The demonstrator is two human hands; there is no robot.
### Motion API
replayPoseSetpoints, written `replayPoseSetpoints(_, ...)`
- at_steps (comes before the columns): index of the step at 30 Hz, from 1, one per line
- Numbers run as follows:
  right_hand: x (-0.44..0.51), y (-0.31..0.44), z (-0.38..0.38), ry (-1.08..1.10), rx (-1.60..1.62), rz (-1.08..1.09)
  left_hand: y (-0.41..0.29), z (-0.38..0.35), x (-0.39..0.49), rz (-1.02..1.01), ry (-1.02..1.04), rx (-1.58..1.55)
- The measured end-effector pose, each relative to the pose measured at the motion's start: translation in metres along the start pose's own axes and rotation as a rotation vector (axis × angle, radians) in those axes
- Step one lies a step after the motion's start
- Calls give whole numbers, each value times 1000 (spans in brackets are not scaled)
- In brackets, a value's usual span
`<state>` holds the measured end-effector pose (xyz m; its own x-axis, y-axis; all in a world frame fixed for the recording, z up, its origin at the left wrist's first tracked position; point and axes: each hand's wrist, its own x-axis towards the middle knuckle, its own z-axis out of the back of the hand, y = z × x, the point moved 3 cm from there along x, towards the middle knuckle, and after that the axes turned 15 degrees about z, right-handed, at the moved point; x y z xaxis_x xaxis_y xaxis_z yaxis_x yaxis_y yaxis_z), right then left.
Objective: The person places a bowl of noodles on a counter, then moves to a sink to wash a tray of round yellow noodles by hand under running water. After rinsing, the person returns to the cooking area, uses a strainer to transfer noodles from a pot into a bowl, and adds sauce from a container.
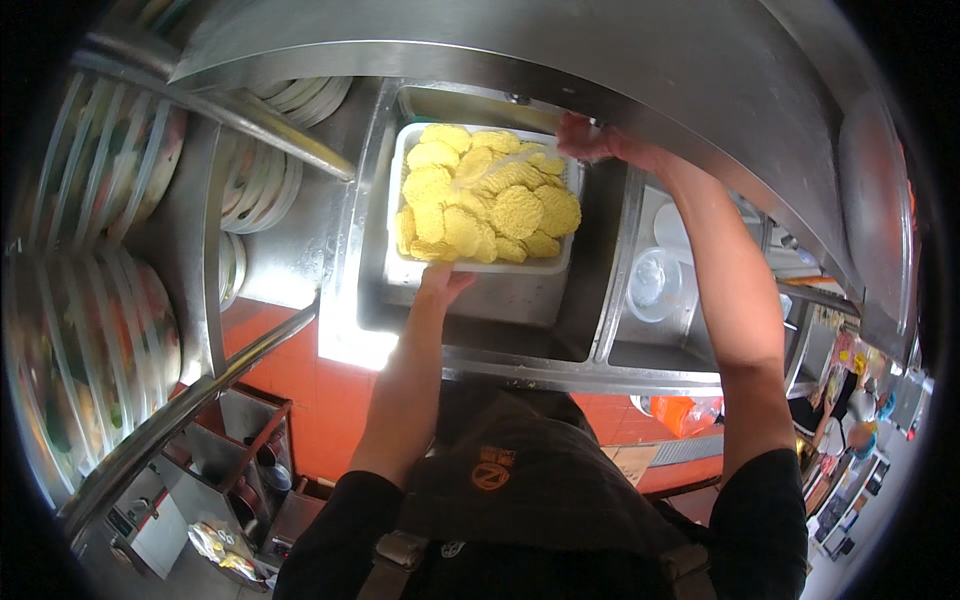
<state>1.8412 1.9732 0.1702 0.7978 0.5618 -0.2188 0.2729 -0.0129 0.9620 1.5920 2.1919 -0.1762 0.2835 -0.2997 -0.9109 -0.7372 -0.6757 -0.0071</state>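
A white plastic basket (pixel 480 264) heaped with round, crinkled yellow noodle cakes (pixel 517 212) sits in a stainless steel sink (pixel 517 315). My left hand (pixel 444 283) grips the basket's near rim, thumb outside the wall; its fingertips are hard to make out. Over the basket's far right corner is my right hand (pixel 589 141), close under the metal shelf edge and beside a partly hidden metal fitting. Whether its fingers hold that fitting cannot be told. A clear blurred streak, apparently water, crosses above the cakes from the right hand's side.
A steel shelf (pixel 465 56) overhangs the sink's far side. In the right-hand basin stands a clear plastic tub (pixel 654 285). Racks at left hold several stacked, film-covered plates (pixel 97 360) behind a metal rail (pixel 187 412). People (pixel 840 420) work at the far right.
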Motion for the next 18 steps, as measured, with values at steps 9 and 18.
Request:
replayPoseSetpoints(9, 5, -3, -16, -115, 57, -307, -26, -4, 1, -106, -66, 36)
replayPoseSetpoints(18, 8, 3, -26, -129, -117, -393, -33, 11, -1, -45, -16, -90)
